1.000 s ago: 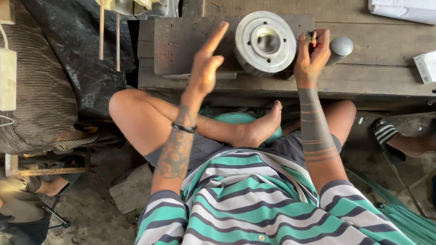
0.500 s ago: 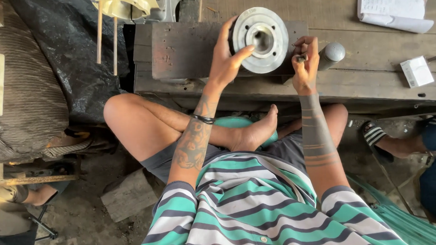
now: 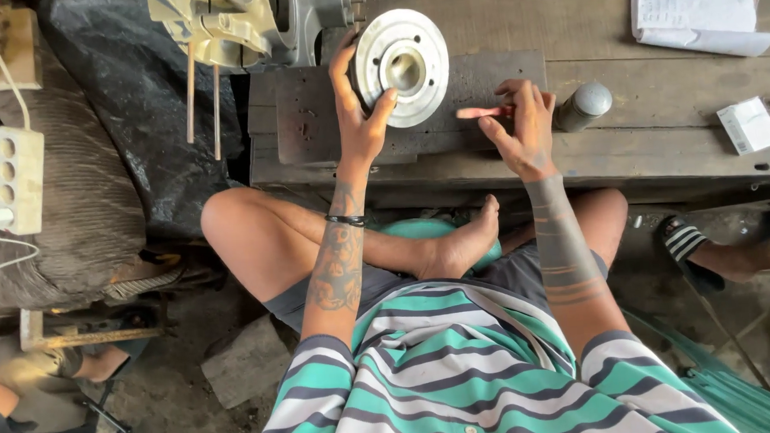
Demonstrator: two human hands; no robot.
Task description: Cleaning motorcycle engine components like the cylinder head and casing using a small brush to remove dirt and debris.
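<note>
Steadying a metal disc while a small pink piece is being held beside it.

The left hand (image 3: 359,114) is gripping the disc (image 3: 400,66) by its rim, fingers over the top-left edge and thumb pressed on the lower right, its grip pinching the rim; a firm hold there should be keeping the hub from turning, I judge. The disc is sitting on the dark plate (image 3: 311,116) on the bench (image 3: 656,75). Right of the disc, the right hand (image 3: 520,128) is pinching a pink piece (image 3: 476,112) at one end; what it is stays hard to tell. Right of that, a grey cylinder (image 3: 583,104) is standing, partly hidden by fingers. The disc's underside is hidden.
</note>
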